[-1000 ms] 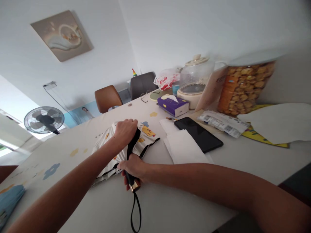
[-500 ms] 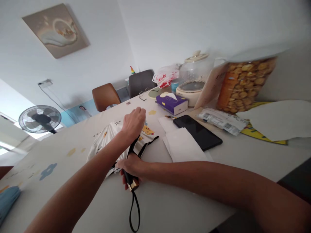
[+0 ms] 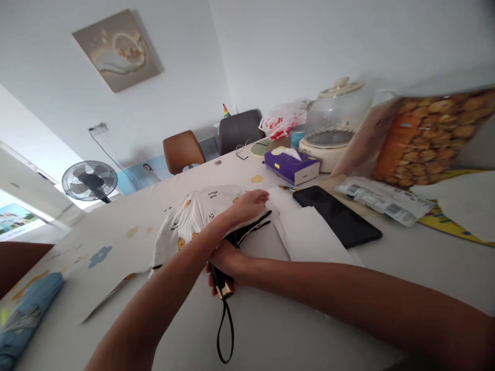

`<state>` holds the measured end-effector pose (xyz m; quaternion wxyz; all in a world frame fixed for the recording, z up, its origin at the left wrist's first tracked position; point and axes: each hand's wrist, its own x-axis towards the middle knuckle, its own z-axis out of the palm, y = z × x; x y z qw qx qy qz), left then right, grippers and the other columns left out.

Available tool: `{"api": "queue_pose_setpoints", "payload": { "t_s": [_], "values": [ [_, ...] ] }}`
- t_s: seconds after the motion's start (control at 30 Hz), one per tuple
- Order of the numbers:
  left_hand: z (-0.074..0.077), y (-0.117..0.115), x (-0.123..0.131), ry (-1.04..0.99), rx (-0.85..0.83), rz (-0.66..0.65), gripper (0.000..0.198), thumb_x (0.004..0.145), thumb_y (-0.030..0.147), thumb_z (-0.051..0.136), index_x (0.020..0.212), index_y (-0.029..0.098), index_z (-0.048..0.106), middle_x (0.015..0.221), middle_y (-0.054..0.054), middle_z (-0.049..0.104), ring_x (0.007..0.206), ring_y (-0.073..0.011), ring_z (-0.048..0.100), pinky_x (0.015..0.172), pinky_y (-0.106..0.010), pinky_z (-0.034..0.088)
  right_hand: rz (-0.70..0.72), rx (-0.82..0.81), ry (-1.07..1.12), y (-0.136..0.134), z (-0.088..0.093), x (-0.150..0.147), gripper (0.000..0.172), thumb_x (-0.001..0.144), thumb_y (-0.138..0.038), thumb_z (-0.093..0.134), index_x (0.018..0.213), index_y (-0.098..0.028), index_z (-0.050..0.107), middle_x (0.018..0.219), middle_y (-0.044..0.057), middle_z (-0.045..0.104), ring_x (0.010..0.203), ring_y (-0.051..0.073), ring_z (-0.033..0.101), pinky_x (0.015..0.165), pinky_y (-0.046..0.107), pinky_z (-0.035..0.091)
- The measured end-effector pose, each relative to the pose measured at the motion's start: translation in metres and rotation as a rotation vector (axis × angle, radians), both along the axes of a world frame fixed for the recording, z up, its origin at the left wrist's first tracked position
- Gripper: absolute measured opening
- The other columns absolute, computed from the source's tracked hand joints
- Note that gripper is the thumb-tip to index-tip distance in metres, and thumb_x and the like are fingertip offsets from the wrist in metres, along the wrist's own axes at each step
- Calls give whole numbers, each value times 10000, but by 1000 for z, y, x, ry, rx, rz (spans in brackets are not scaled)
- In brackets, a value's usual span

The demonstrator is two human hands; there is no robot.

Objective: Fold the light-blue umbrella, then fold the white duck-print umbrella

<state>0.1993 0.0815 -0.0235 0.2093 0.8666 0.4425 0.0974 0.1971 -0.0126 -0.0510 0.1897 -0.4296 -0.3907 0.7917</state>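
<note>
now farther right, the left hand [image 3: 251,204], grip unclear, crosses a wider-spread, seemingly ungathered cartoon-print umbrella [image 3: 204,203]; the right hand [image 3: 234,264] clasps its handle [image 3: 221,278] toward the tabletop's [image 3: 185,330] near edge.

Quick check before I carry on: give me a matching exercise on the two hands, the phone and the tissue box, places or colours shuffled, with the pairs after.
Column one
1. Right hand
2. Left hand
3. Phone
4. Tissue box

Column two
A. Black, next to white paper
B. At the white canopy
C. Purple, with a tissue sticking out
D. Around the handle of the umbrella

Pairs: 1-D, 2-B, 3-A, 4-C
</note>
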Motion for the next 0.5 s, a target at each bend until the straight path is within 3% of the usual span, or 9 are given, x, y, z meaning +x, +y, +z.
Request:
{"api": "queue_pose_setpoints", "payload": {
  "t_s": [0.07,0.17,0.3,0.4,0.5],
  "values": [
    [6,4,-23,-76,112,17,451,776,107,363,1211,147,475,1248,-64,547,1123,-130,507,951,-261,389,17,-25,-23,1,-2,-2,122,833,-209,423,724,-153,418,407,-33,460,274,156,495,257,252,405],
    [10,8,-61,71,336,120,415,853,281,350,1242,185,455,1330,-55,471,1242,-162,390,1053,-371,264,-32,-28,24,2,-6,-4,68,815,-168,442,767,-153,397,458,-41,481,297,136,500,292,287,461],
    [-1,14,-96,408,238,102,446,898,417,207,1232,252,454,1390,-40,397,1310,-195,280,1050,-537,135,-70,-27,55,4,-10,-5,97,814,-161,465,837,-165,370,529,-53,490,323,116,497,318,320,496],
    [-13,23,-95,525,161,74,499,891,465,162,1286,255,382,1425,-69,335,1322,-216,252,1023,-585,127,-39,-52,67,7,-10,-5,73,830,-176,445,856,-162,378,558,-44,494,334,108,494,325,318,501],
    [-24,32,-75,565,132,88,610,861,540,170,1352,194,278,1448,-116,272,1335,-251,216,1018,-610,82,-31,-50,101,8,-9,-4,38,841,-174,420,863,-163,391,554,-43,488,339,111,495,324,308,492]
  ]
}}
